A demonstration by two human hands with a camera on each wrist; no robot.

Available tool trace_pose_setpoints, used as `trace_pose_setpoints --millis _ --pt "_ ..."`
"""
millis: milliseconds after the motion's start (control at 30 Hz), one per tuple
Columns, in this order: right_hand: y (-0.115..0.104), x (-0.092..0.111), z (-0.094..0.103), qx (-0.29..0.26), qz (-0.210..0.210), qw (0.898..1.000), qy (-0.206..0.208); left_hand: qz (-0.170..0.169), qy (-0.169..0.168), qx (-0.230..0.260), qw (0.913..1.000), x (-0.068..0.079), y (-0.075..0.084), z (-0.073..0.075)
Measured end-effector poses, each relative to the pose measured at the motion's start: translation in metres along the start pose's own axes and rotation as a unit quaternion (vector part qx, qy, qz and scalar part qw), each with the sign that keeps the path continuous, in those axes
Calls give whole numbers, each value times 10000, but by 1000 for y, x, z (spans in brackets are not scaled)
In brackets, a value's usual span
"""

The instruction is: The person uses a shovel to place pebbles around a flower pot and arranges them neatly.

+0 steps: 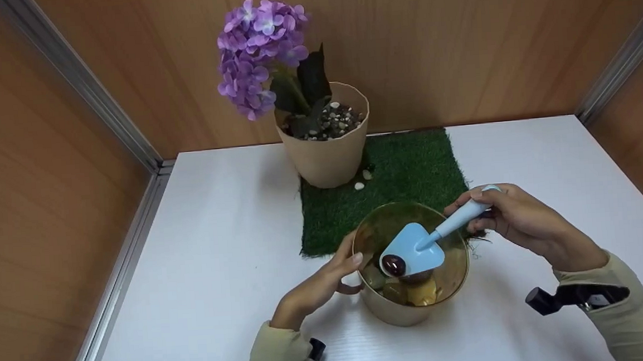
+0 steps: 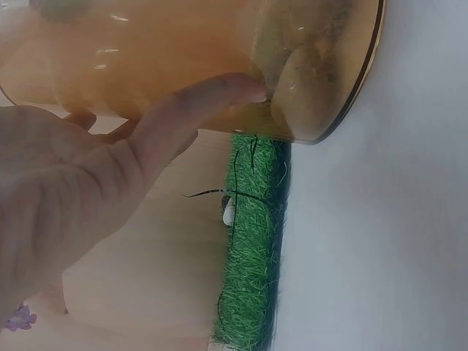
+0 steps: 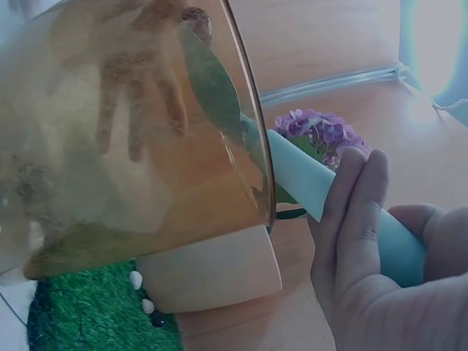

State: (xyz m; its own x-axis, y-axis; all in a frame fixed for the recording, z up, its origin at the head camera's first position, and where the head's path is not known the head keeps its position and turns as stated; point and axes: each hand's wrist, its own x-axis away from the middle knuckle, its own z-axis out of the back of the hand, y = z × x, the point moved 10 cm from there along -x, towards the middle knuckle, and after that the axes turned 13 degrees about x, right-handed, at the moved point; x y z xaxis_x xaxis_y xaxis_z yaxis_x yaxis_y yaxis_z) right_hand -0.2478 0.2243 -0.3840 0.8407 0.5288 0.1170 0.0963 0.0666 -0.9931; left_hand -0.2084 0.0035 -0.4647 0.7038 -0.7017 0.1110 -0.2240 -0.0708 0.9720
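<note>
In the head view my right hand (image 1: 519,221) grips the handle of a light blue toy shovel (image 1: 424,257) from the right. Its blade slants down into the mouth of a see-through amber container (image 1: 402,316), and a glossy dark red stone (image 1: 393,265) lies on the blade tip. Larger stones (image 1: 394,293) rest at the container's bottom. My left hand (image 1: 321,284) holds the container at its left side, thumb near the rim. Through the amber wall in the right wrist view, the left fingers (image 3: 135,110) show spread along the far side.
Behind the container, a beige pot (image 1: 325,158) with purple flowers (image 1: 260,53) and small pebbles stands on a green turf mat (image 1: 410,169). A white pebble (image 1: 359,186) lies by the pot. Wooden panels (image 1: 458,44) enclose the white table (image 1: 209,254).
</note>
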Motion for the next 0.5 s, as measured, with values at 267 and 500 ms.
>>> trace_pose_setpoints --millis 267,500 --pt "-10 -2 13 -345 74 9990 271 59 32 45 10000 0 -1 1" --pt "-23 -8 22 -1230 431 9914 120 49 -5 79 10000 0 -1 1"
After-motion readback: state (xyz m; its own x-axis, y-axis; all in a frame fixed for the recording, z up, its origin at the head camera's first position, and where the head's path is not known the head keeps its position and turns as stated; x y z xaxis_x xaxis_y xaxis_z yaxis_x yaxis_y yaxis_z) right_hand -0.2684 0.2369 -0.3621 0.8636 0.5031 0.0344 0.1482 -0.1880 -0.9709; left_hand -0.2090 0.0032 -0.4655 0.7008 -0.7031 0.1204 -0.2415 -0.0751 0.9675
